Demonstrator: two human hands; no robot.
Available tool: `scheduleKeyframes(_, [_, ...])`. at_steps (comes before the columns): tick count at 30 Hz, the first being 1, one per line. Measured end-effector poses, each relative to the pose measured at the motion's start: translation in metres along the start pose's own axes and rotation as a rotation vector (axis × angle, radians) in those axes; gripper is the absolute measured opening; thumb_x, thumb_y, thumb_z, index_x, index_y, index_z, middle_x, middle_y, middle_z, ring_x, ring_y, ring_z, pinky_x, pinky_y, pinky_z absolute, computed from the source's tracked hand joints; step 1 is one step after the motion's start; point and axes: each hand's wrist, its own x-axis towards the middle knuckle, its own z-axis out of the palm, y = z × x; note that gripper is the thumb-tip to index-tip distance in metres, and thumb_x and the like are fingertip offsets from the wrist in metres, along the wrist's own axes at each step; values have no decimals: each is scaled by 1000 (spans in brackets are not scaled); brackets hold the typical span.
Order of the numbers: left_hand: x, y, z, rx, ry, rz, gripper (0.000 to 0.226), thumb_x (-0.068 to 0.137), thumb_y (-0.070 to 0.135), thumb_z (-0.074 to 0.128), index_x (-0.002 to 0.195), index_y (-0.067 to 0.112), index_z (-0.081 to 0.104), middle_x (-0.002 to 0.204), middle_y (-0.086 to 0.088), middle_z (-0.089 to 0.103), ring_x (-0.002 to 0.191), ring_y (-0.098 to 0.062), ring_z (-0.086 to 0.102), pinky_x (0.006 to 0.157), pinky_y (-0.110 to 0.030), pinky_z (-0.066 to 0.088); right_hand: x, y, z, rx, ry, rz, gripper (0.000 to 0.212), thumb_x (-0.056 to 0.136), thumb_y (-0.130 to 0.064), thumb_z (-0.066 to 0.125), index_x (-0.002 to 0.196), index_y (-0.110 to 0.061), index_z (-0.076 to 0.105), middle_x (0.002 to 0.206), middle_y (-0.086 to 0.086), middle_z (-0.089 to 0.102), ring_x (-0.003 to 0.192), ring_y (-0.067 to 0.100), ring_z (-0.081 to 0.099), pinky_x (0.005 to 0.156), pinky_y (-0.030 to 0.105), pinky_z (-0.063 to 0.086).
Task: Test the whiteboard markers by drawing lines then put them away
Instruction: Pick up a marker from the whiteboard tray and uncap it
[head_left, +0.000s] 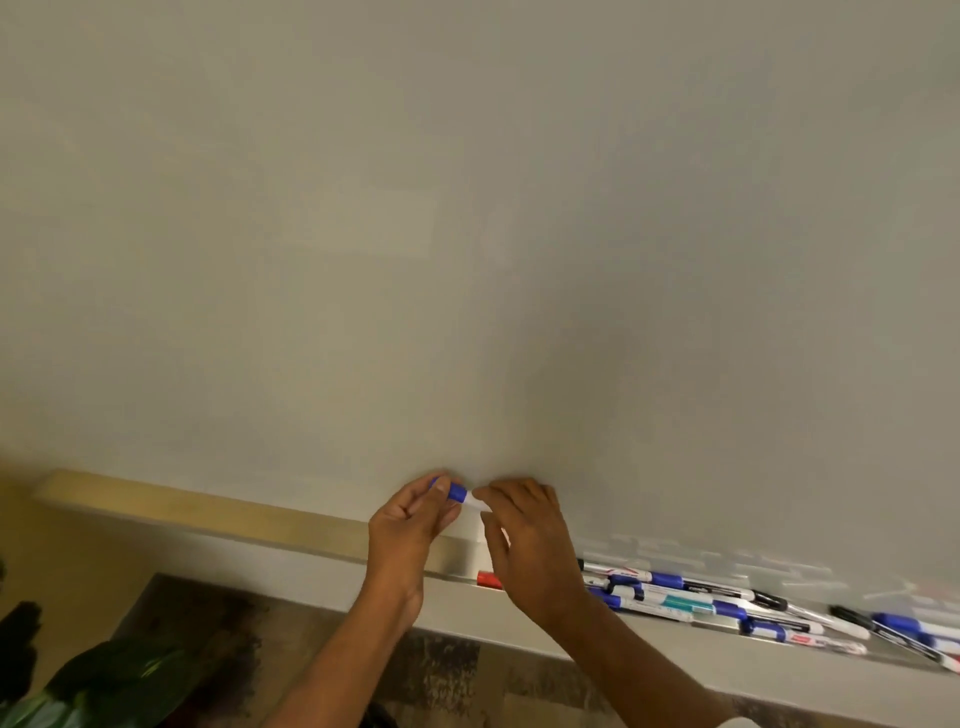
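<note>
At lower centre, your left hand (410, 525) pinches the blue marker (457, 491) by its cap; your right hand (530, 540) grips its white barrel, above the marker tray (727, 654).

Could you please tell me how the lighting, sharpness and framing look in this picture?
Head view: dim, warm light leaves the whiteboard grey-beige, no glare. Head view: the loose markers reflect faintly in the board above the tray. Head view: the tray slants across the frame; the left hand, right hand and blue marker look slightly soft.
</note>
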Motion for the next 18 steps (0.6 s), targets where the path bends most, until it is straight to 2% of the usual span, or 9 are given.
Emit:
scheduleKeyframes(4, [-26, 41, 21, -129, -146, 14, 28, 97, 15, 62, 121, 0, 69, 115, -18, 75, 113, -29, 71, 105, -43, 50, 22, -13, -50, 285, 0, 163, 25, 89, -12, 68, 113, -18, 68, 106, -3, 68, 97, 12, 63, 92, 24, 52])
scheduleKeyframes(8, [-53, 77, 42, -133, -254, 86, 31, 102, 17, 54, 124, -1, 66, 120, -19, 73, 119, -30, 68, 107, -44, 48, 46, -27, -106, 624, -49, 349, 18, 92, -11, 68, 108, -19, 69, 100, -9, 67, 93, 10, 63, 82, 18, 52])
scheduleKeyframes(13, [-86, 113, 64, -79, -354, 158, 29, 106, 20, 47, 122, 4, 66, 122, -17, 73, 119, -29, 68, 105, -41, 48, 67, -40, -165, 842, -186, 520, 15, 90, -16, 71, 105, -20, 72, 89, -3, 75, 82, 10, 69, 75, 22, 56])
scheduleKeyframes(16, [-101, 127, 75, -78, -437, 172, 31, 107, 22, 44, 123, 3, 62, 124, -21, 71, 119, -32, 67, 104, -43, 48, 75, -47, -199, 974, -276, 579, 14, 95, -22, 65, 106, -17, 73, 88, 3, 76, 76, 15, 69, 69, 22, 55])
scheduleKeyframes(18, [-110, 135, 84, -76, -501, 184, 31, 105, 25, 46, 121, 4, 62, 126, -24, 69, 114, -31, 68, 99, -42, 51, 79, -50, -216, 1021, -317, 614, 21, 99, -28, 59, 105, -14, 73, 88, 7, 75, 73, 16, 67, 67, 24, 54])
